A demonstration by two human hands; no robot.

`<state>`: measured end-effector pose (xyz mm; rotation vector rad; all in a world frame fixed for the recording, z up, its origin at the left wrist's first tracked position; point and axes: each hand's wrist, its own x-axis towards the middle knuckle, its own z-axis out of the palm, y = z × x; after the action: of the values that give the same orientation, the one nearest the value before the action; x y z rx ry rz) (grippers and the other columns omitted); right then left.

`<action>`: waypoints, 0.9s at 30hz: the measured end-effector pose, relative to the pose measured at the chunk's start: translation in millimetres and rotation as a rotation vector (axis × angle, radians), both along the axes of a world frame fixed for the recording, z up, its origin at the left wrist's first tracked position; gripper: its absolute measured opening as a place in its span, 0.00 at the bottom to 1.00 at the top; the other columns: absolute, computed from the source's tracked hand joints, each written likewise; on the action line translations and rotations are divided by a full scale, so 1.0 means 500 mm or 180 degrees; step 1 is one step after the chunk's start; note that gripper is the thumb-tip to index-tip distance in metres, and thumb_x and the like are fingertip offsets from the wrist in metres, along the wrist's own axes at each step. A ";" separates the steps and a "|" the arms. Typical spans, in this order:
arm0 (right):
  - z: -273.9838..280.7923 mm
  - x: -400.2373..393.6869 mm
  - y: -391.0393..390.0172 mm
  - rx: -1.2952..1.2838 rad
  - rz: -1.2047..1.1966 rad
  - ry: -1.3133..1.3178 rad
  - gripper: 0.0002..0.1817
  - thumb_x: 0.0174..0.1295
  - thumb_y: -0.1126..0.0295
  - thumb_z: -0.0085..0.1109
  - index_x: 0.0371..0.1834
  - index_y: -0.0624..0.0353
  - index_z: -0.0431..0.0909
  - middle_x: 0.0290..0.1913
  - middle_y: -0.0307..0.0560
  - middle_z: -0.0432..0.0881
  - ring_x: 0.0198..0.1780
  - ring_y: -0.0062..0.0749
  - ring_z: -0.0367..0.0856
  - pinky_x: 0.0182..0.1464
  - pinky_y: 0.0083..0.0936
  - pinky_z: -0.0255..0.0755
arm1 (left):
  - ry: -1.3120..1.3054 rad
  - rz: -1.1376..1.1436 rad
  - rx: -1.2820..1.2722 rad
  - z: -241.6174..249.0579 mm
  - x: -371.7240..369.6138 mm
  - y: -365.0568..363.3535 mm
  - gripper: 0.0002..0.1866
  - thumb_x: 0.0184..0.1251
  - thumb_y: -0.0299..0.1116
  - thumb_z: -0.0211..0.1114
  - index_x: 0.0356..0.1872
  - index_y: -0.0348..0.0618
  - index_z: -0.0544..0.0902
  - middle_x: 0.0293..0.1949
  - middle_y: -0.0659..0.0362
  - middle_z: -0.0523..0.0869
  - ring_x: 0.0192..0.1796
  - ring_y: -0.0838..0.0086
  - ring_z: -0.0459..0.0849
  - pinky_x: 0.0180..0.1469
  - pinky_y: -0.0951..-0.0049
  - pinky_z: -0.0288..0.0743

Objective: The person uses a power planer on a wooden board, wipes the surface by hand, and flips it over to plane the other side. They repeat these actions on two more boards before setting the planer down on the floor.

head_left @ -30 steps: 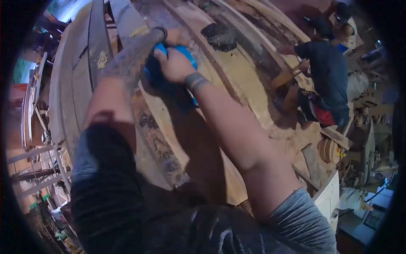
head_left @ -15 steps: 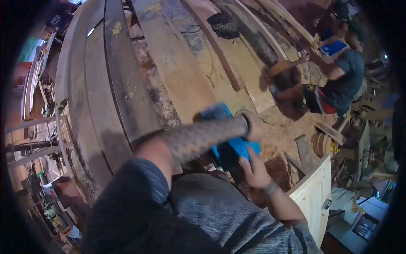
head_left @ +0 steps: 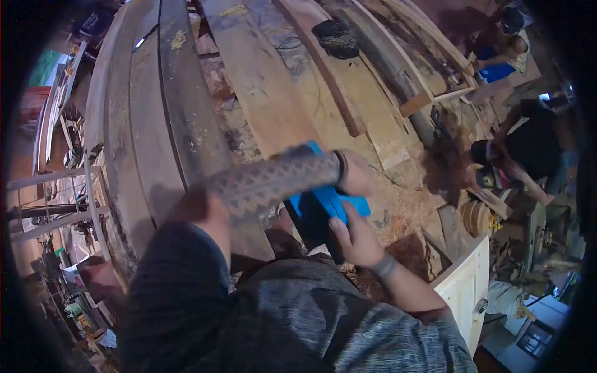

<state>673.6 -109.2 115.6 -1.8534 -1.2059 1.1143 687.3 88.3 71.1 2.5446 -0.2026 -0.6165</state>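
Between both hands, left (head_left: 356,174) and right (head_left: 354,239), gripped tight: blue power tool (head_left: 326,202).

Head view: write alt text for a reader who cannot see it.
Both hands, left hand and right hand, grip a blue power tool close to the body, above long wooden planks and sawdust. Another person crouches at the right.
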 end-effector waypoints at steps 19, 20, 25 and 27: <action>-0.104 0.045 0.820 0.1311 -0.0054 -0.0555 0.33 0.81 0.44 0.45 0.46 0.70 0.82 0.44 0.72 0.87 0.50 0.67 0.85 0.57 0.53 0.76 | -0.0388 0.0366 0.0300 -0.053 0.053 0.840 0.25 0.75 0.46 0.65 0.68 0.48 0.83 0.68 0.41 0.82 0.67 0.49 0.81 0.71 0.55 0.74; -0.092 0.046 0.760 0.1215 0.0022 -0.0430 0.33 0.81 0.45 0.45 0.47 0.71 0.81 0.45 0.73 0.86 0.50 0.69 0.85 0.56 0.54 0.77 | -0.0378 0.0474 0.0134 -0.049 0.047 0.800 0.25 0.76 0.46 0.65 0.68 0.48 0.83 0.68 0.41 0.82 0.68 0.49 0.81 0.71 0.55 0.74; -0.039 -0.002 0.353 0.0715 -0.0220 -0.0027 0.23 0.82 0.52 0.51 0.57 0.66 0.74 0.47 0.74 0.82 0.51 0.72 0.81 0.54 0.52 0.75 | -0.0390 0.0249 0.0091 -0.009 0.005 0.365 0.28 0.75 0.59 0.60 0.56 0.48 0.92 0.51 0.47 0.92 0.54 0.51 0.90 0.62 0.55 0.81; -0.015 -0.014 0.169 0.0428 -0.0067 0.0075 0.24 0.83 0.54 0.50 0.65 0.66 0.70 0.51 0.72 0.82 0.53 0.69 0.82 0.56 0.49 0.76 | -0.0316 -0.0387 0.0560 -0.010 0.005 0.173 0.21 0.72 0.47 0.59 0.46 0.41 0.93 0.48 0.42 0.91 0.51 0.49 0.90 0.59 0.50 0.80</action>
<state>666.7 -24.5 107.9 -1.7431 -1.2150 1.0156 690.0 174.8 66.1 2.7514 -0.3542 -0.5766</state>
